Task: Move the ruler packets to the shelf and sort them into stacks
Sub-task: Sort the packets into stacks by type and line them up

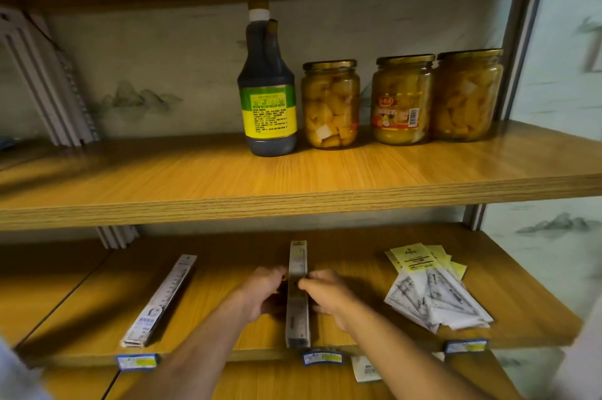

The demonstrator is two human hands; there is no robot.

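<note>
A stack of long ruler packets (297, 308) lies lengthwise in the middle of the lower wooden shelf (228, 266). My left hand (264, 292) presses its left side and my right hand (329, 295) presses its right side, so both hands clasp the stack. A second long ruler packet stack (161, 302) lies slanted to the left, untouched. On the right sits a fanned pile of wider packets with yellow tops (430, 289), set squares inside them.
The upper shelf (293, 201) juts out above my hands and carries a dark sauce bottle (268, 87) and three jars of yellow fruit (404, 100). Price tags (322, 358) clip to the lower shelf's front edge. A grey metal upright (518, 47) stands at the right.
</note>
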